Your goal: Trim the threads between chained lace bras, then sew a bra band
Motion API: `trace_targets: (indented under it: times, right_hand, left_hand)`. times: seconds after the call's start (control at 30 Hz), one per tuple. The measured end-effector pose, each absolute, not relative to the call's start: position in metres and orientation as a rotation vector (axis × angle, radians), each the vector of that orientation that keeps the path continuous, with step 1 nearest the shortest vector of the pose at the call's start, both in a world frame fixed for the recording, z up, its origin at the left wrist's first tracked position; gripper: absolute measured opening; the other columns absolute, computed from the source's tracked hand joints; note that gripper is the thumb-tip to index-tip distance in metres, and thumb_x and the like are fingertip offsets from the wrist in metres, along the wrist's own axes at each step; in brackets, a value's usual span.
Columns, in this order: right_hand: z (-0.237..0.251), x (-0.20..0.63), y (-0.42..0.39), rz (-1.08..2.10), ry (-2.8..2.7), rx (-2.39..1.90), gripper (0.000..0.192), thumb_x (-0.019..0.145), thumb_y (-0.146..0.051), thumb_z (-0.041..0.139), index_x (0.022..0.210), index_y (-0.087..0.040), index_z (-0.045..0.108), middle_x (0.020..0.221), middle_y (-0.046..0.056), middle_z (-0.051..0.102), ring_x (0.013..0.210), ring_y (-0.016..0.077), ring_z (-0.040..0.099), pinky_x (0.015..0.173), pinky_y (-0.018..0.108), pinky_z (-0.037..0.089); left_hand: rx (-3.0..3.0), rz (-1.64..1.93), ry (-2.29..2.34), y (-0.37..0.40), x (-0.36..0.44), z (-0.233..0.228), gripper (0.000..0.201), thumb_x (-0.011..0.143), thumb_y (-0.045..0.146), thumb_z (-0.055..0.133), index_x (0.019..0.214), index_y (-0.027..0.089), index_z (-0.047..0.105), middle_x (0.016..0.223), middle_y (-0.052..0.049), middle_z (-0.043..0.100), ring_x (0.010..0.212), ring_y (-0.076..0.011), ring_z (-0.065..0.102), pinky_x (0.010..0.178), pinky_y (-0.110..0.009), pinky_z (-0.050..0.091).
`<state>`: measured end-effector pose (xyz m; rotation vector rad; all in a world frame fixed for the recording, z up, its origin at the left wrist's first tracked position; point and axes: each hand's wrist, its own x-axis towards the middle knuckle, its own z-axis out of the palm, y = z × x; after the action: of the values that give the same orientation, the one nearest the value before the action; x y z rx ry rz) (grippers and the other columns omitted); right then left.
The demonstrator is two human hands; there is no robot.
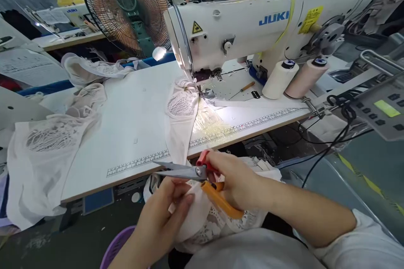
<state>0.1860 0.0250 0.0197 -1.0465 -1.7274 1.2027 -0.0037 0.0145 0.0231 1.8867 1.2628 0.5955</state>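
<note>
Your right hand (235, 178) comes in from 4 o'clock, forearm bare, wrist bent, fingers clamped on the scissors (202, 180). One red loop shows above your knuckles and one orange loop trails toward 5 o'clock. The two blades lie nearly shut, tips toward 9 o'clock.

Your left hand (164, 214) rises from 7 o'clock, palm turned in, fingers (181, 201) together and pinched on the white lace fabric (202, 222) just under the blades. That fabric sits in your lap, at 6 o'clock off the counter (132, 134) edge.

Counts: one pair of scissors. Two thread cones (293, 77) stand side by side at 2 o'clock, touching or nearly so. One sewing machine (252, 25) sits at 1 o'clock. One fan (126, 8) stands at 11 o'clock. One lace piece (183, 109) lies under the needle and hangs over the counter edge toward your hands. A heap of lace pieces (53, 143) lies at 9 o'clock; number cannot be told.

Containers: one purple rim (118, 243) at 7 o'clock, contents hidden.
</note>
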Motion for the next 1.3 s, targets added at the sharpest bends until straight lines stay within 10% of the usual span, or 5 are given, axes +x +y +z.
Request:
trace_targets:
  times: [0.43, 0.7, 1.3]
  right_hand:
    - [0.014, 0.251, 0.004, 0.427, -1.853, -1.475, 0.020, 0.066, -0.008, 0.056, 0.080, -0.020, 0.046, 0.068, -0.002, 0.048, 0.056, 0.0115, 0.043, 0.049, 0.022, 0.033]
    - [0.021, 0.199, 0.003, 1.230, -1.989, -1.125, 0.026, 0.057, -0.003, 0.054, 0.066, -0.021, 0.038, 0.070, -0.002, 0.053, 0.055, 0.0104, 0.046, 0.045, 0.019, 0.034]
    - [0.021, 0.214, 0.000, 1.260, -1.990, -1.217, 0.027, 0.055, 0.001, 0.050, 0.064, -0.020, 0.036, 0.069, -0.002, 0.051, 0.057, 0.0100, 0.045, 0.050, 0.020, 0.037]
  left_hand:
    - [2.484, 0.279, 1.266, 0.023, -0.024, 0.030, 0.023, 0.084, 0.032, 0.041, 0.076, 0.023, 0.059, 0.069, 0.000, 0.066, 0.063, -0.0179, 0.061, 0.055, -0.024, 0.043]
    - [2.695, 0.317, 0.923, 0.016, 0.002, 0.047, 0.019, 0.084, 0.018, 0.040, 0.081, 0.022, 0.058, 0.066, 0.000, 0.062, 0.057, -0.0171, 0.053, 0.055, -0.028, 0.038]
    - [2.257, 0.580, 1.300, 0.018, -0.090, 0.041, 0.014, 0.075, 0.031, 0.054, 0.085, 0.031, 0.063, 0.089, 0.010, 0.063, 0.077, -0.0122, 0.061, 0.063, -0.012, 0.046]
